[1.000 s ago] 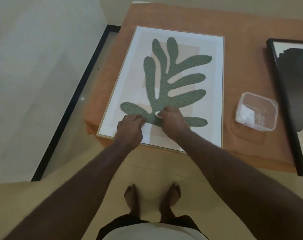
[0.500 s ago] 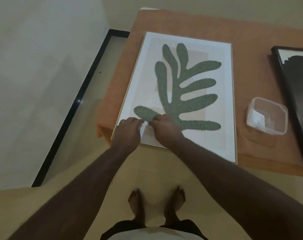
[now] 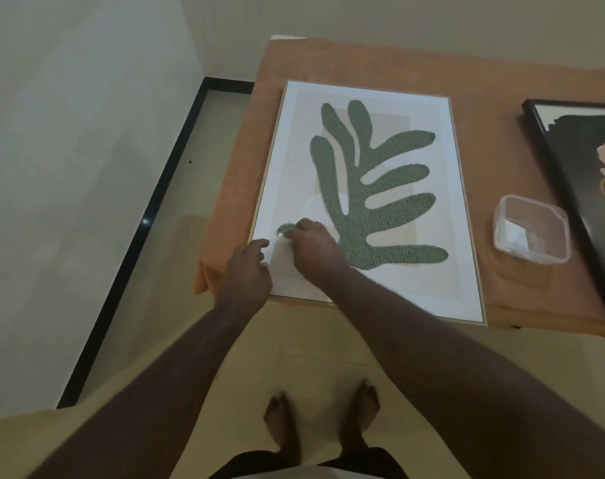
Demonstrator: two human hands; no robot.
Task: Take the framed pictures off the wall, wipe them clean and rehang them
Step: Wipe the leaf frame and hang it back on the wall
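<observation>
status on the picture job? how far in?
Done: two pictures are off the wall and lie flat on the table, the leaf picture and a black-framed picture. In hand: both hands, left and right, work at the leaf picture's near left corner, probably wiping; the cloth is not clearly visible. Left: the rest of the wiping and rehanging both.

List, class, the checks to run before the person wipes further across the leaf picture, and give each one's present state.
1. Leaf picture lies flat on the table: ok.
2. Right hand on the picture's near left corner: ok.
3. Left hand beside it at the frame's edge: ok.
4. Wiping cloth in hand: cannot tell.
5. Plastic container stands apart from the frame: ok.
6. Black-framed picture apart too: ok.
</observation>
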